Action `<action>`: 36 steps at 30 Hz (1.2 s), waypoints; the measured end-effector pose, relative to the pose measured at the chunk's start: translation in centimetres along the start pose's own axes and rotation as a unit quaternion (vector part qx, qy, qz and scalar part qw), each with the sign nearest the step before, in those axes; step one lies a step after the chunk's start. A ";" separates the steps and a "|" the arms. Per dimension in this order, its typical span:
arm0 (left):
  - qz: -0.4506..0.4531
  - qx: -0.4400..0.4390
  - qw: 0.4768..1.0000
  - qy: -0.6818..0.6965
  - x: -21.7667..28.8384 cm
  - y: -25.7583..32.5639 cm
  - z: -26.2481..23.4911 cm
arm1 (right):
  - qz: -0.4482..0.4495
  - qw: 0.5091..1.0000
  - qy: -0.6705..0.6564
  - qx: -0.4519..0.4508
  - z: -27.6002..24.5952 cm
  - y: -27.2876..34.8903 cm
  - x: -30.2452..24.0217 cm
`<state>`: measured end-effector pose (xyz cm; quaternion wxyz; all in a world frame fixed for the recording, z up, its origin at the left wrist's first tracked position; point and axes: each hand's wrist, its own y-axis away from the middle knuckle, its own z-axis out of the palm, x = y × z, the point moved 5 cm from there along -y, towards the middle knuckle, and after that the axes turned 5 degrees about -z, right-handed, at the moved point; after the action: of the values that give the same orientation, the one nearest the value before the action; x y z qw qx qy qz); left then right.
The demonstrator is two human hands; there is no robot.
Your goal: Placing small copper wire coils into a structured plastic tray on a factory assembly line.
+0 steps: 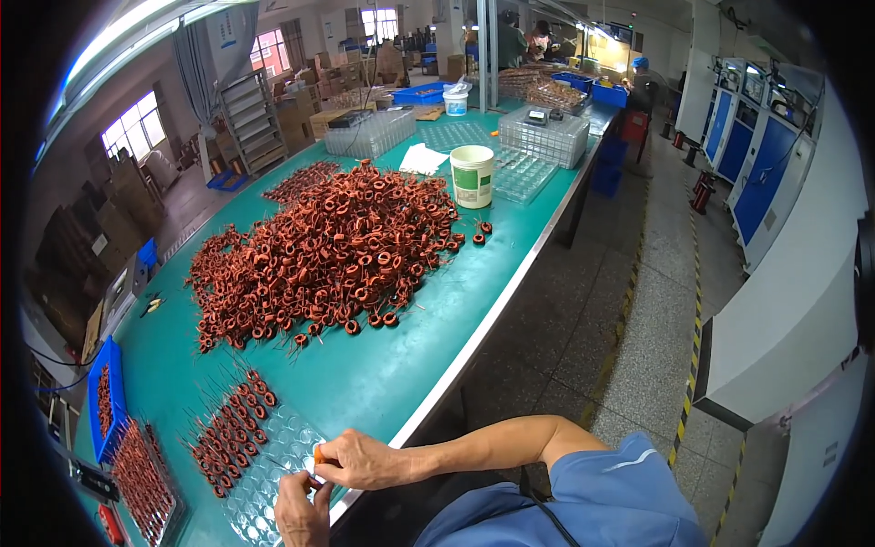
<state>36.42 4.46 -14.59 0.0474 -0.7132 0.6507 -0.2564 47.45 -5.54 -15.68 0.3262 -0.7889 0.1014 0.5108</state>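
Over the near edge of a clear plastic tray (290, 439), my two hands meet with closed fingers. My left hand (303, 512) pinches a small reddish-brown ring coil (314, 481), partly hidden by the fingers. My right hand (363, 461) is closed beside it, with an orange piece (319, 454) at its fingertips; whether that is a tool or a finger cover I cannot make out. Rows of wire-wound ring coils (239, 428) stand in the left part of the tray, their thin leads sticking up. Round hollows show in the part nearest my hands.
A large heap of ring coils (319, 246) covers the middle of the green table (387, 365). To the left are a filled tray (144, 483) and a blue bin (111, 401). Farther off stand a white-and-green bucket (472, 178) and stacked clear trays (544, 137). An aisle runs along the right.
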 end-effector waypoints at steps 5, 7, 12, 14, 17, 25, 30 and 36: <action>-0.123 0.061 0.869 0.475 -1.2 0.1 0.6 | 0.028 0.994 -0.102 0.034 -1.5 -0.7 -1.1; -0.087 0.090 0.843 0.523 -0.9 0.6 0.4 | 0.120 0.956 -0.260 -0.063 -0.2 -0.7 -1.2; -0.150 0.092 0.863 0.473 -1.6 1.1 1.3 | 0.107 0.964 -0.232 -0.071 -0.4 -0.8 -0.9; -0.156 0.091 0.845 0.504 -1.5 1.6 1.3 | 0.071 0.978 -0.189 -0.051 -0.2 -0.7 -0.4; -0.165 0.088 0.803 0.566 -1.6 2.0 1.1 | 0.078 0.981 -0.162 -0.071 -0.3 -0.6 -0.6; -0.167 0.065 0.767 0.616 -0.4 1.9 1.4 | 0.079 0.924 -0.357 -0.109 0.6 -0.1 -0.5; -0.202 0.078 0.753 0.621 0.2 1.8 1.9 | 0.060 0.932 -0.349 -0.072 0.6 0.4 -0.5; -0.204 0.084 0.735 0.641 1.8 1.2 2.3 | 0.071 0.920 -0.382 -0.042 -0.1 0.8 -0.6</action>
<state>36.35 2.01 -16.51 -0.3743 -0.4885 0.3420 -0.7102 46.83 -6.28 -15.48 0.2696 -0.5373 0.0034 0.7991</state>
